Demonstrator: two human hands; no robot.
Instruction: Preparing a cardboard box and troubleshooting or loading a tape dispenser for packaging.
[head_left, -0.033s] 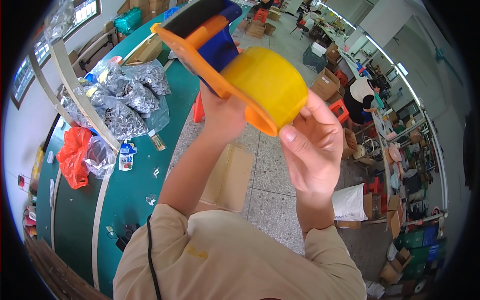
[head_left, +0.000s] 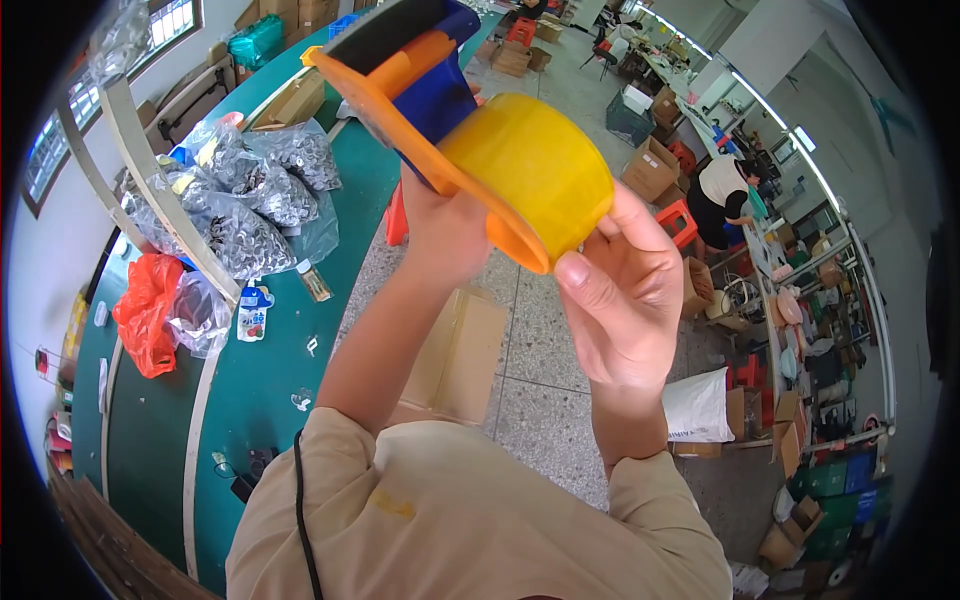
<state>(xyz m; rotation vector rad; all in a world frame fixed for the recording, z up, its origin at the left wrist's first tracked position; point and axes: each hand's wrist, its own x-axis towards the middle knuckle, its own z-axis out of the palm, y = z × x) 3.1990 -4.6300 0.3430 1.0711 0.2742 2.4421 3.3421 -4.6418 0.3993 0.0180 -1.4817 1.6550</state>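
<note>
A tape dispenser with an orange side plate, a dark blue body and a black part at its upper end is held up in front of me, tilted. On it sits a wide roll of yellow tape. My left hand is closed on the dispenser from below; its fingers are hidden behind the orange plate. At the roll's lower right edge, my right hand has its thumb and fingertips closed on the yellow tape. Whether a loose tape end is between them is too hidden to tell.
To my left runs a green table with clear bags of small metal parts, a red plastic bag and a white pouch. An open cardboard box stands below my arms. Another person bends over a bench at right.
The yellow roll and my right hand have shifted very slightly left. My left hand keeps its hold on the dispenser.
</note>
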